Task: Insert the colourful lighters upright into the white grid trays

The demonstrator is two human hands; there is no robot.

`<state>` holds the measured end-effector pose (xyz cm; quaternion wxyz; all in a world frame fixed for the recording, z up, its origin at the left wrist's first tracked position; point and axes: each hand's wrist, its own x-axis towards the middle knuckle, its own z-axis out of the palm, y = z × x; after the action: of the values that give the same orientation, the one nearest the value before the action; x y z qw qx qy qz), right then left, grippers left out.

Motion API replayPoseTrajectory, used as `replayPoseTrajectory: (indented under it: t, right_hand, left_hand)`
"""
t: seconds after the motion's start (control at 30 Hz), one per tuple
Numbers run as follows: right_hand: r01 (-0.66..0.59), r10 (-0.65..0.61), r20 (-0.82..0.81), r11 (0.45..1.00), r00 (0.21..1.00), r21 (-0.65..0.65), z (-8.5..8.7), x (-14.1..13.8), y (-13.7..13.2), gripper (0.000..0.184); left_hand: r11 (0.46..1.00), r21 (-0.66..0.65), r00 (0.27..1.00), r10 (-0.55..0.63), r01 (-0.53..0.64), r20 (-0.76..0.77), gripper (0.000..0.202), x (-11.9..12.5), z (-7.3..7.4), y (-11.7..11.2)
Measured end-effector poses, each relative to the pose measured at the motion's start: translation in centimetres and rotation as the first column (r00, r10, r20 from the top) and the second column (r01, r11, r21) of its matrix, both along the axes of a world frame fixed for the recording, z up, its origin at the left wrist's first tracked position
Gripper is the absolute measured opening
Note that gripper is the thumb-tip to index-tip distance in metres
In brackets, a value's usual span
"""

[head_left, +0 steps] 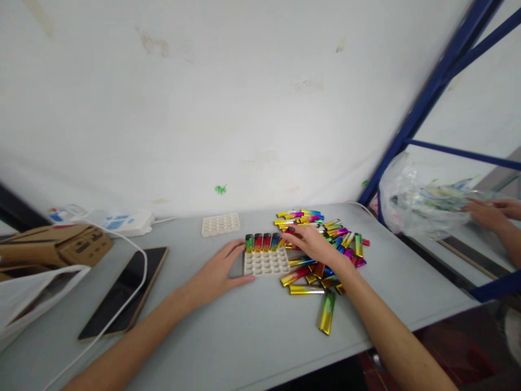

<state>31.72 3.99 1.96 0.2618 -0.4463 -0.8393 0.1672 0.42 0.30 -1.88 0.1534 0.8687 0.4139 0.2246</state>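
A white tray (266, 263) with rows of small pockets lies on the table. Several lighters (262, 243) with metallic green, red and blue bodies stand upright along its back row. My left hand (217, 274) holds the tray's left side, fingers at the back corner and thumb at the front one. At the right end of that row, my right hand (311, 243) grips a red lighter (289, 232) by its upper part. Whether its base sits in a pocket I cannot tell. A loose pile of colourful lighters (315, 269) spreads beneath and around my right hand and wrist.
Another white tray (221, 224) lies near the wall. At left are a dark tablet (126, 290), a white cable (144, 266), a power strip (128, 221) and a cardboard box (77, 245). Beyond the blue frame (423, 103), another person's hands (490, 213) touch a clear plastic bag (407, 201).
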Motion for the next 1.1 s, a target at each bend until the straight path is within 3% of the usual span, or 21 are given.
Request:
replayPoseTrajectory:
  t: [0.13, 0.67, 0.9, 1.1]
  right_hand:
    - [-0.109, 0.11, 0.004, 0.988, 0.994, -0.106, 0.3, 0.7, -0.2, 0.041]
    - [-0.087, 0.088, 0.158, 0.996, 0.984, -0.012, -0.4, -0.1, -0.1, 0.027]
    - [-0.16, 0.139, 0.241, 0.985, 0.961, 0.071, -1.4, -0.2, 0.5, 0.025]
    - [-0.185, 0.18, 0.146, 0.982, 0.973, 0.023, -0.7, 0.9, 0.5, 0.024]
  left_hand:
    - [1.0, -0.006, 1.0, 0.0, 0.0, 0.003, 0.071, 0.0, 0.1, -0.1]
    - [1.0, 0.005, 1.0, -0.004, 0.004, -0.028, 0.071, -0.2, -0.1, 0.3]
    - [1.0, 0.012, 0.999, 0.009, -0.009, -0.039, 0.072, -0.3, -0.1, 0.2]
    - [0.999, 0.033, 0.999, 0.011, -0.01, -0.03, 0.071, -0.4, -0.3, 0.3]
